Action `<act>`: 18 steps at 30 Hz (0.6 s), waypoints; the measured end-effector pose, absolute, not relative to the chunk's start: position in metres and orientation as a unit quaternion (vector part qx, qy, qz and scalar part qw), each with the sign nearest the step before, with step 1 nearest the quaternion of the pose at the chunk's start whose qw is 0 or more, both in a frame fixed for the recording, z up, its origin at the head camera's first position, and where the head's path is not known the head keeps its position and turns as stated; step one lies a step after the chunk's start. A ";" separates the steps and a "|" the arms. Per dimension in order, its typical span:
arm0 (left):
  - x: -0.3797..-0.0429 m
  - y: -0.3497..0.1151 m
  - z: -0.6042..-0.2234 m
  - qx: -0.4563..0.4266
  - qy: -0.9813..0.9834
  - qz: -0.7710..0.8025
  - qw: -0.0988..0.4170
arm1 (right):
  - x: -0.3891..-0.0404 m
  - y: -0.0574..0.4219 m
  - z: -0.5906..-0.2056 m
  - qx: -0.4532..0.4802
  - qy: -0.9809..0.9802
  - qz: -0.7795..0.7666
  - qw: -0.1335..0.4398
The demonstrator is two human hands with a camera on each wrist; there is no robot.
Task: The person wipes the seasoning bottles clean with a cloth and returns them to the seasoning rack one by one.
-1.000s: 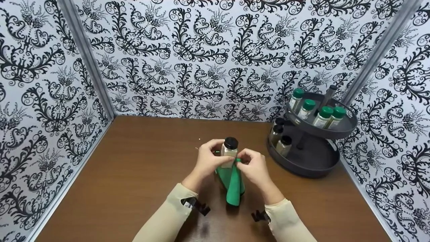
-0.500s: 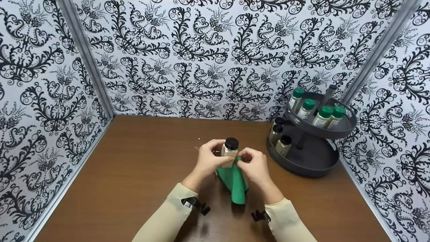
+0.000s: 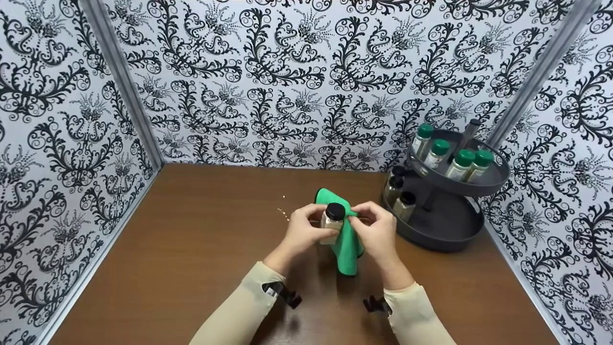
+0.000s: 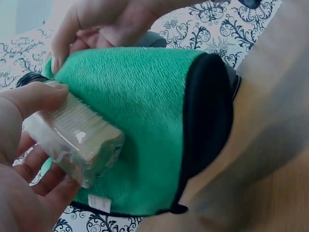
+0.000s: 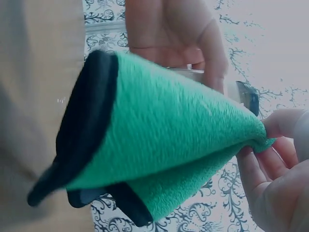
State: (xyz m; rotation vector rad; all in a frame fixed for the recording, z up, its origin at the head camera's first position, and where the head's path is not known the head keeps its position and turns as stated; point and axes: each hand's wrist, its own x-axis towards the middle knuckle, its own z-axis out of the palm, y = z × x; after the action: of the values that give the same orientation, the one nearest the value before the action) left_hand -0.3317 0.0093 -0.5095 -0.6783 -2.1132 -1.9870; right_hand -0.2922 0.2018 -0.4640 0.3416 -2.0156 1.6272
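Observation:
My left hand (image 3: 305,229) grips a clear spice jar (image 4: 79,133) with a black cap (image 3: 335,211) and pale contents, held above the table. My right hand (image 3: 376,227) pinches a green cloth (image 4: 140,111) with black edging, gathered at its fingertips. From there the cloth hangs down just right of the jar, and one corner stands up behind the cap in the head view. In the right wrist view, the cloth (image 5: 169,125) covers much of the jar, leaving its capped end showing.
A dark two-tier round rack (image 3: 433,237) stands at the back right. Several green-capped jars (image 3: 437,154) sit on its upper tier, black-capped jars (image 3: 404,206) on the lower. Pale crumbs (image 3: 283,214) lie on the brown table (image 3: 206,225), left of the hands. Patterned walls (image 3: 287,86) enclose it.
Both hands have shifted slightly to the right, the right hand more. The cloth has moved from beneath the jar to its right side, with a corner now spread up behind the cap.

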 end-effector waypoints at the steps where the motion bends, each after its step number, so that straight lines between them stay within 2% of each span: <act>1: -0.332 0.009 -0.510 -0.227 -0.708 -0.665 0.076 | -0.292 0.202 -0.463 0.128 -0.743 0.601 0.265; 9: -0.343 0.008 -0.526 -0.204 -0.724 -0.656 0.064 | -0.301 0.207 -0.472 0.115 -0.747 0.591 0.283; 18: -0.367 -0.005 -0.558 -0.155 -0.720 -0.671 0.089 | -0.311 0.224 -0.470 0.047 -0.734 0.592 0.330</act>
State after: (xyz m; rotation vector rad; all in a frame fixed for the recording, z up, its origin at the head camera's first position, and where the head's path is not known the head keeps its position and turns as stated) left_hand -0.3666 -0.0054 -0.5585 -0.4617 -2.1417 -1.9967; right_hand -0.3112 0.2236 -0.4697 0.1234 -1.9202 1.5472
